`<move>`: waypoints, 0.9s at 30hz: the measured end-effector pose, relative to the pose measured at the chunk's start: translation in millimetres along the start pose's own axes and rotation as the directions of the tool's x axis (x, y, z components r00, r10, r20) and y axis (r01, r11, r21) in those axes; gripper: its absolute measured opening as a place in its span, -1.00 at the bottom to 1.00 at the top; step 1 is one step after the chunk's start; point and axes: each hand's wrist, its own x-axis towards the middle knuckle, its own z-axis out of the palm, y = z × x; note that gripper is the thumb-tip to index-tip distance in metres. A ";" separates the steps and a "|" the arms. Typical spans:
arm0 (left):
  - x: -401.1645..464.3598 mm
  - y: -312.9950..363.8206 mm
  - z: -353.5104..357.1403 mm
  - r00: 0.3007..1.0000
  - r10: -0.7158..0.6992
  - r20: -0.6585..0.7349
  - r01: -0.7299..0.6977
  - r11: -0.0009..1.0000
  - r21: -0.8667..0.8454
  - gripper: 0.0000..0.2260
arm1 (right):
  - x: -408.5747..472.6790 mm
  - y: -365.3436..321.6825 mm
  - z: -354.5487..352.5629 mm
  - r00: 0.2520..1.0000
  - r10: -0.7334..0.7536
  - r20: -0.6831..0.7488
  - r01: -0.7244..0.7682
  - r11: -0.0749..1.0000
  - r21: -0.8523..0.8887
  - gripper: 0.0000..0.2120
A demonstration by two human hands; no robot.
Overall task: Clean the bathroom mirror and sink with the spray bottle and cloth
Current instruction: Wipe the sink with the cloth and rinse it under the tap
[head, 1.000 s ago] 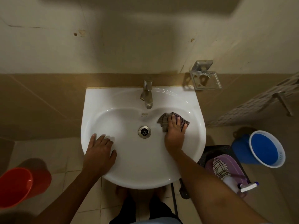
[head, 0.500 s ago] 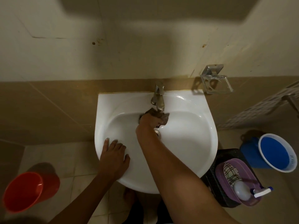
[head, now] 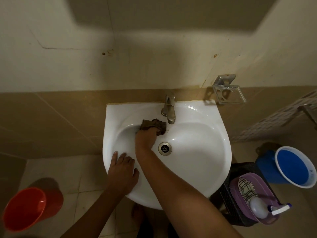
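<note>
**Cloth sweeps left along the basin's back wall**

Since half a second ago the cloth [head: 152, 125] has slid left from under the tap [head: 169, 109]. Nearest, the left hand [head: 122, 170] lies flat, fingers straight, on the sink [head: 197, 169] rim. Beyond, the right hand [head: 145, 136] presses the cloth, fingers tucked beneath it (grip unclear). The spray bottle [head: 259, 207] lies in the purple tub [head: 236, 183]. Risk: knuckles may knock the spout
</note>
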 end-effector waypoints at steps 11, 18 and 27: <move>-0.2 1.5 -4.6 0.999 0.002 -0.052 0.001 0.999 0.046 -0.57 | 23.1 -16.2 -1.4 0.727 -0.550 0.412 0.639 0.322 -0.699 -0.44; 0.8 1.6 -3.1 0.999 -0.014 -0.034 0.016 0.998 0.053 -0.56 | 45.6 -0.5 -34.2 0.527 -0.551 0.647 0.769 -0.016 -0.639 -0.27; 1.7 1.8 -1.8 0.997 -0.052 0.055 0.049 0.997 0.064 -0.48 | 92.7 31.7 -163.8 0.344 -0.552 0.760 0.763 -0.308 -0.569 -0.39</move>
